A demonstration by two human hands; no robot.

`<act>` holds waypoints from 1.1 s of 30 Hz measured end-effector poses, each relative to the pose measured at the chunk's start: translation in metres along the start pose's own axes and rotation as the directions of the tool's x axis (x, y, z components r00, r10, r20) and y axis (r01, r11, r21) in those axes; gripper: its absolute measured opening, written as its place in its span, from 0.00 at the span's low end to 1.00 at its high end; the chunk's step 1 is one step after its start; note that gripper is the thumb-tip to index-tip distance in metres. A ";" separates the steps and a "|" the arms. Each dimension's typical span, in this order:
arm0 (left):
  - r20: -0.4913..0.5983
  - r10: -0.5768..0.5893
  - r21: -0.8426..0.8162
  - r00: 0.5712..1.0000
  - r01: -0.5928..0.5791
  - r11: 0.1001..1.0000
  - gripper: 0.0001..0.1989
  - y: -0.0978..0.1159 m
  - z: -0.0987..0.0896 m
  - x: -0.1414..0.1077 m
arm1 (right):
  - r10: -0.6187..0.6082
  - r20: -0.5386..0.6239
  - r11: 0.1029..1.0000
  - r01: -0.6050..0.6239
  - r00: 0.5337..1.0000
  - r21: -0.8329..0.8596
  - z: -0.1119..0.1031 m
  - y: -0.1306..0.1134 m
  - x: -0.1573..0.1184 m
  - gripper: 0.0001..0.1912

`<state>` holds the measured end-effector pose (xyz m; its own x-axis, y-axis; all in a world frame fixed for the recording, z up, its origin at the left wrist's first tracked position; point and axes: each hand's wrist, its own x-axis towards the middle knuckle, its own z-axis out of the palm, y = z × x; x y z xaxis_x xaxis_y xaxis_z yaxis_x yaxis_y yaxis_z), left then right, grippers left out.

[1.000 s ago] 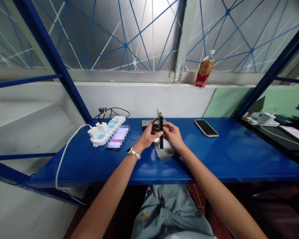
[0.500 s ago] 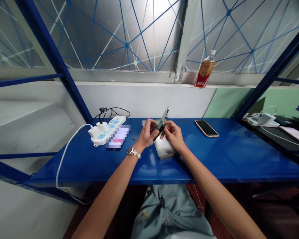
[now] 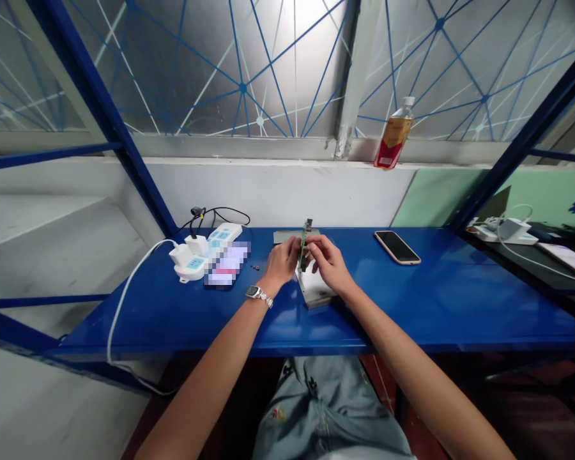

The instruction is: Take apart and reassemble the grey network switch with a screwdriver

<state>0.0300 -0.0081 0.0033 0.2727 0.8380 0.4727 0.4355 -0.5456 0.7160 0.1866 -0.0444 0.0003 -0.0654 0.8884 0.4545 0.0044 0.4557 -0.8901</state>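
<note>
The circuit board point(image 3: 303, 254) is held on edge above the far part of the metal case point(image 3: 315, 292), its narrow side facing the camera and its top end rising past the fingers. It lies between the two hands, against the fingers of the left hand point(image 3: 282, 260) and just beside the palm. That hand is closed to a narrow grip on the board, from the left of the case; its thumb is hard to make out. The right hand point(image 3: 330, 260) comes over the right side of the case, thumb and forefinger drawn close together at the board's right face, the other fingers curled beneath. Whether it pinches the board or only touches it, I cannot tell

The case lies flat on the blue table point(image 3: 412, 306), pale face up. Behind it is a flat grey piece point(image 3: 283, 237), partly hidden by the left hand. Left of the case are a few small parts point(image 3: 255, 267), too small to identify, then a device with a blurred screen point(image 3: 227, 265) and the white power strip point(image 3: 225, 235) with plugs in it. Right of the case, well apart, a phone point(image 3: 397, 247) lies dark screen up. Beyond the case, higher up, a bottle point(image 3: 393, 137) stands on the window ledge point(image 3: 268, 162)
</note>
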 end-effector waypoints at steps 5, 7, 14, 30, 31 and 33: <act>0.017 0.022 0.073 1.000 -0.023 0.997 0.22 0.003 0.001 -0.001 | -0.011 -0.039 1.000 0.011 0.999 0.000 0.001 0.004 0.001 0.19; 0.014 0.050 0.081 0.999 -0.051 0.995 0.21 0.002 0.002 -0.002 | -0.012 -0.056 1.000 0.012 0.998 0.006 0.001 0.007 0.002 0.18; 0.031 0.104 0.059 0.994 -0.105 0.993 0.18 -0.001 0.004 -0.002 | -0.013 -0.066 1.000 0.011 0.998 -0.029 -0.002 0.012 0.003 0.15; -0.012 0.058 -0.157 0.998 -0.059 0.986 0.21 0.000 0.001 0.001 | -0.081 -0.020 0.989 0.078 0.996 -0.125 -0.002 0.013 0.002 0.05; 0.031 0.026 -0.223 0.999 -0.019 0.975 0.22 -0.002 0.001 0.002 | -0.088 -0.016 0.988 0.085 0.996 -0.126 -0.002 0.013 0.002 0.04; 0.139 -0.046 -0.341 0.989 0.091 0.936 0.23 -0.005 0.000 0.003 | -0.098 -0.011 0.986 0.095 0.995 -0.137 -0.003 0.011 0.001 0.03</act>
<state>0.0286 -0.0031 0.0015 0.3692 0.8554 0.3634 0.1397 -0.4376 0.8882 0.1895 -0.0380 -0.0090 -0.0547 0.8401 0.5397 0.1347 0.5418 -0.8297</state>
